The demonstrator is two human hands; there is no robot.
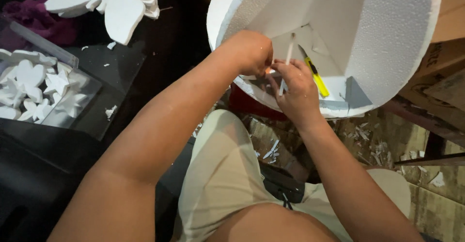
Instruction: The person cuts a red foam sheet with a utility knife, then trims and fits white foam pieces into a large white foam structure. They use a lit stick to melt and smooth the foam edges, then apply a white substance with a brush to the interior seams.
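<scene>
Both arms reach forward to the big white foam piece (368,43). The right hand (296,89) has its fingers pinched around a thin white stick (286,63), held upright against the foam. The left hand (249,52) is curled into a fist just beside it; whether it grips anything, I cannot tell. A yellow cutter (317,77) lies in the foam's hollow.

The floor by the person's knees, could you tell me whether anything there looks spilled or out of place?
Yes: white foam scraps lie scattered on the floor below the big foam piece, and a few flecks sit on the dark glass tabletop. The left hand and right hand work at the foam, the right holding a thin white stick.
</scene>
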